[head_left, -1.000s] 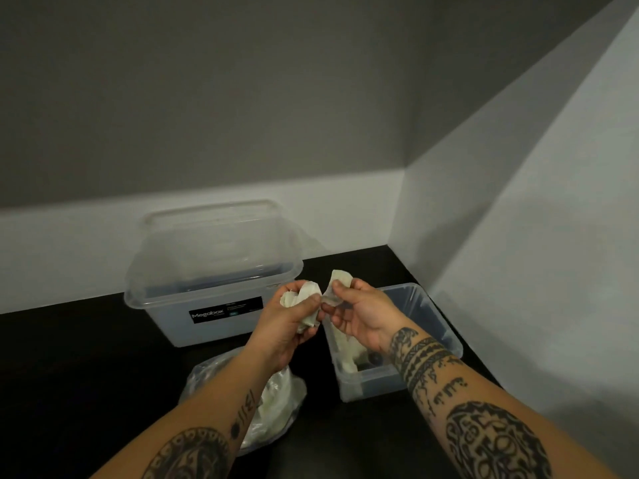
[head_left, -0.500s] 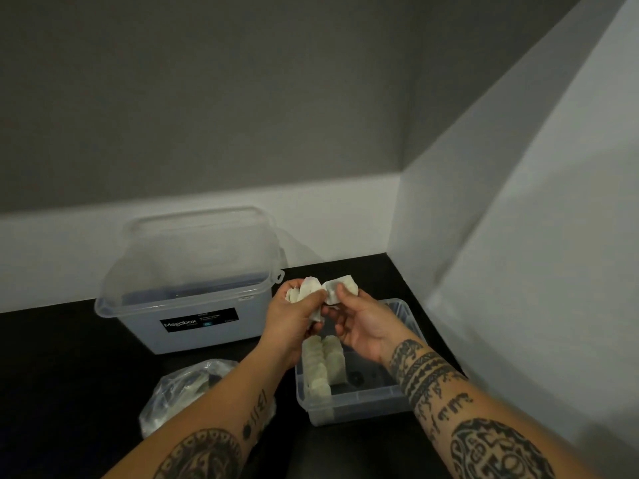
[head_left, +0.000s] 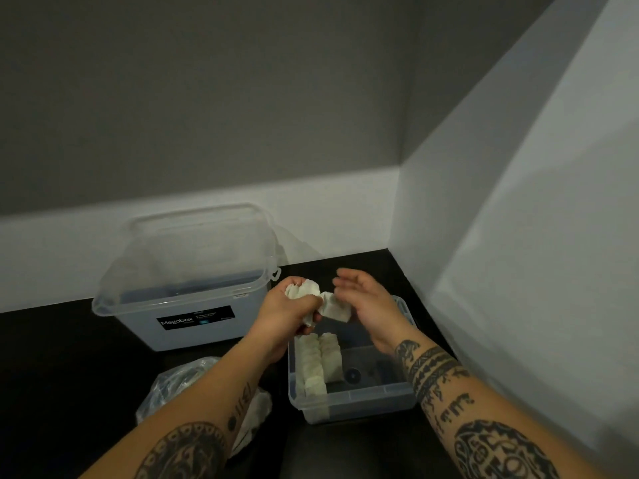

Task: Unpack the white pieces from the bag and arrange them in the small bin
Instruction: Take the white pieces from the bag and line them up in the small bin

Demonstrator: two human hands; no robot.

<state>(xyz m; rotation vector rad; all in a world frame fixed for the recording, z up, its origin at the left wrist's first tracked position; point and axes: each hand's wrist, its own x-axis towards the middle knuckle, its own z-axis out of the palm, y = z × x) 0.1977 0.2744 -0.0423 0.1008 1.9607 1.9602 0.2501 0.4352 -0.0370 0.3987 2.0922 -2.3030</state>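
Near, at seven o'clock, lies the bag [head_left: 179, 383]; at six, the small bin [head_left: 352, 406] holds two rows of white pieces [head_left: 320, 361]. Above it the left hand [head_left: 287, 305] clenches several pieces; the right hand [head_left: 366, 305], fingers loosely spread, touches one. They look light and soft, best pinched gently edgewise.

Black label [head_left: 195, 317] sitting on front wall of large lidded bin [head_left: 145, 328], showing "Megabox" in white letters. Smaller white print to its right blurring, unreadable. Forearm tattoo marks not forming legible words.
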